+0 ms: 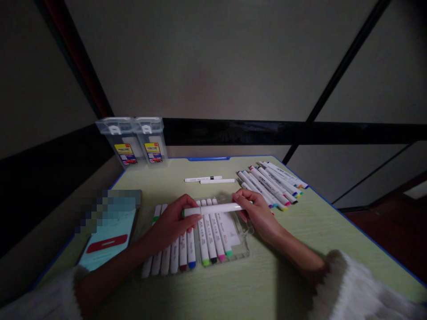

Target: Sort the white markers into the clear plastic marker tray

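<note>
A white marker [220, 208] with a green tip at its left end lies level between my two hands. My left hand [176, 218] pinches its left end, thumb below and fingers above. The right end is gripped by my right hand [256, 211]. Beneath them rests a clear plastic tray [242, 253] on the table. In its left part is a row of white markers [173, 255]; in its right part lie several more markers [213, 240] with lime, black, pink and green ends. My left hand hides some of the row.
Loose markers [271, 182] lie in a pile at the right back of the table [267, 275]. Two thin white pens [213, 180] lie behind the tray. Two clear lidded boxes [133, 144] stand at the back left. A phone or tablet [111, 231] lies at left.
</note>
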The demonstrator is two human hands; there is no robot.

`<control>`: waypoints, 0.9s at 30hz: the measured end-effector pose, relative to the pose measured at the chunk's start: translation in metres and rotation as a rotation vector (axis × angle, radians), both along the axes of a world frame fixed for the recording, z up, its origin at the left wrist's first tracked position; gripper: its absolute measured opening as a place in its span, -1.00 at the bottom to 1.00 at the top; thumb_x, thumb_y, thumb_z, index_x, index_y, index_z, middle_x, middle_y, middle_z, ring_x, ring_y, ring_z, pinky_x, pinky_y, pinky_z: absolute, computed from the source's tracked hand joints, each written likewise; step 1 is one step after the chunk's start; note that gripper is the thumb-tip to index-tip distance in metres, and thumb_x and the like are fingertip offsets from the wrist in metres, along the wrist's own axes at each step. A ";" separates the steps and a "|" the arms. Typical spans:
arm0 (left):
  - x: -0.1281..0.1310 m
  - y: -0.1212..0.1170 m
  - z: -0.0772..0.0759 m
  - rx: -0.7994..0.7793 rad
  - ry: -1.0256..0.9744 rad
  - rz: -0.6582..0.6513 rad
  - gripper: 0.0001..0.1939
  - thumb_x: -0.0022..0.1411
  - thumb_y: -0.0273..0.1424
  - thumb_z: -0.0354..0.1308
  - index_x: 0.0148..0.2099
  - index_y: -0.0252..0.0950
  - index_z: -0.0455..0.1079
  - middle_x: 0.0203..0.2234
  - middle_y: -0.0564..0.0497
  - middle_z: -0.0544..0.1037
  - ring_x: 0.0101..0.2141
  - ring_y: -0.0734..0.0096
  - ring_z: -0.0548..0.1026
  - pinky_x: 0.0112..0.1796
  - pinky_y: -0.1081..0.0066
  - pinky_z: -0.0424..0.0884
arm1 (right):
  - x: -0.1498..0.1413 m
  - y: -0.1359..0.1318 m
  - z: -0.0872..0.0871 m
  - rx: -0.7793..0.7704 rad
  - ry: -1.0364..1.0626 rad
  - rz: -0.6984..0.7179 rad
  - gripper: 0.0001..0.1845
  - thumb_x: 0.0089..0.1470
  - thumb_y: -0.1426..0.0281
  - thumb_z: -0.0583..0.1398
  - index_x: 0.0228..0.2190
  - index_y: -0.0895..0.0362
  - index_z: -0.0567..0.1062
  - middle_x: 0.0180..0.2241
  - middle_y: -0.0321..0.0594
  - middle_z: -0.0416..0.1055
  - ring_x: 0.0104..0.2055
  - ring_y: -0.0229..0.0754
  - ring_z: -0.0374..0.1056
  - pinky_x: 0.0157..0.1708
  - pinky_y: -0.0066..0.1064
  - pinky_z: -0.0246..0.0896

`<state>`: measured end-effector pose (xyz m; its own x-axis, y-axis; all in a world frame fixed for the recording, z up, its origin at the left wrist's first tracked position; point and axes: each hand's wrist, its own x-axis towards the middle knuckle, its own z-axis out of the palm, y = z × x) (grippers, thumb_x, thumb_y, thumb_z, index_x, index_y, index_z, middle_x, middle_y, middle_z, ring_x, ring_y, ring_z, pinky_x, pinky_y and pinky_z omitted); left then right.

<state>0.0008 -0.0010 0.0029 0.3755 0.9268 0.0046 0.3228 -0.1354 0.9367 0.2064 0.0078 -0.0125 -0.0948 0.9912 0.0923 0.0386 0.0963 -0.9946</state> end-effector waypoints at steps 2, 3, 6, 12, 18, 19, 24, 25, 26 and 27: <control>0.000 0.000 0.000 -0.008 0.002 -0.007 -0.91 0.05 -0.41 0.00 -0.38 -0.27 0.12 -0.68 0.21 0.28 -0.65 0.60 0.22 -0.61 0.56 0.17 | 0.000 0.000 0.000 -0.001 -0.001 0.001 -0.68 -0.04 0.22 0.11 -0.66 0.16 0.27 -0.87 -0.48 0.05 -0.80 -0.45 -0.16 -0.77 -0.54 -0.32; 0.000 0.000 0.000 -0.015 -0.006 -0.010 -0.92 0.05 -0.40 -0.01 -0.39 -0.28 0.13 -0.69 0.21 0.28 -0.66 0.60 0.22 -0.61 0.55 0.17 | 0.000 -0.001 0.001 0.001 -0.004 0.003 -0.68 -0.04 0.22 0.10 -0.67 0.16 0.27 -0.87 -0.49 0.05 -0.80 -0.45 -0.16 -0.77 -0.54 -0.32; 0.000 0.000 -0.001 -0.044 -0.053 -0.021 -0.91 0.08 -0.37 -0.03 -0.40 -0.28 0.14 -0.71 0.22 0.28 -0.68 0.61 0.20 -0.62 0.56 0.16 | 0.000 -0.001 0.002 0.013 -0.013 0.010 -0.67 -0.03 0.24 0.10 -0.68 0.16 0.26 -0.88 -0.48 0.04 -0.80 -0.45 -0.15 -0.76 -0.54 -0.30; 0.000 -0.001 0.002 -0.040 -0.041 -0.061 -0.73 0.12 -0.27 -0.11 -0.55 -0.30 0.15 -0.75 0.17 0.28 -0.69 0.61 0.21 -0.61 0.54 0.16 | 0.000 0.000 0.003 0.036 -0.007 0.018 -0.68 -0.05 0.24 0.12 -0.68 0.16 0.28 -0.86 -0.48 0.06 -0.80 -0.45 -0.12 -0.77 -0.54 -0.29; 0.001 -0.001 0.003 -0.024 -0.034 -0.053 -0.72 0.11 -0.25 -0.12 -0.55 -0.31 0.15 -0.74 0.17 0.27 -0.69 0.61 0.20 -0.61 0.54 0.16 | 0.000 0.001 0.001 0.039 0.000 0.002 -0.68 -0.05 0.25 0.12 -0.68 0.17 0.28 -0.85 -0.47 0.06 -0.79 -0.46 -0.12 -0.77 -0.57 -0.29; 0.002 -0.001 0.003 -0.025 -0.037 -0.047 -0.74 0.10 -0.26 -0.11 -0.53 -0.31 0.15 -0.73 0.17 0.28 -0.69 0.61 0.20 -0.61 0.54 0.16 | 0.000 0.001 0.000 0.038 0.002 -0.004 -0.68 -0.05 0.25 0.12 -0.68 0.17 0.28 -0.85 -0.47 0.06 -0.79 -0.46 -0.12 -0.77 -0.57 -0.29; 0.003 -0.002 0.004 -0.035 -0.048 -0.002 -0.85 0.06 -0.33 -0.04 -0.32 -0.28 0.15 -0.68 0.20 0.30 -0.67 0.58 0.23 -0.64 0.55 0.16 | 0.000 0.002 -0.002 0.027 0.013 -0.009 -0.69 -0.05 0.25 0.12 -0.67 0.17 0.28 -0.84 -0.47 0.07 -0.78 -0.46 -0.12 -0.77 -0.57 -0.30; 0.003 -0.002 0.003 -0.030 -0.049 0.003 -0.85 0.06 -0.34 -0.03 -0.31 -0.28 0.14 -0.68 0.20 0.30 -0.67 0.58 0.24 -0.64 0.56 0.15 | 0.000 0.002 -0.003 0.026 0.011 -0.007 -0.69 -0.05 0.25 0.12 -0.67 0.17 0.28 -0.84 -0.47 0.07 -0.78 -0.46 -0.12 -0.77 -0.57 -0.30; 0.003 -0.002 0.003 -0.026 -0.048 0.003 -0.86 0.06 -0.34 -0.03 -0.31 -0.28 0.13 -0.67 0.20 0.30 -0.67 0.59 0.24 -0.64 0.56 0.16 | 0.000 0.002 -0.003 0.026 0.007 -0.006 -0.69 -0.05 0.25 0.12 -0.67 0.17 0.28 -0.85 -0.47 0.07 -0.78 -0.46 -0.12 -0.77 -0.57 -0.30; 0.002 -0.002 0.002 -0.022 -0.048 0.001 -0.88 0.07 -0.35 -0.04 -0.33 -0.27 0.13 -0.67 0.20 0.31 -0.67 0.59 0.24 -0.64 0.56 0.16 | 0.001 0.002 -0.003 0.026 0.002 -0.006 -0.68 -0.04 0.25 0.12 -0.67 0.17 0.28 -0.85 -0.47 0.07 -0.78 -0.46 -0.12 -0.77 -0.56 -0.30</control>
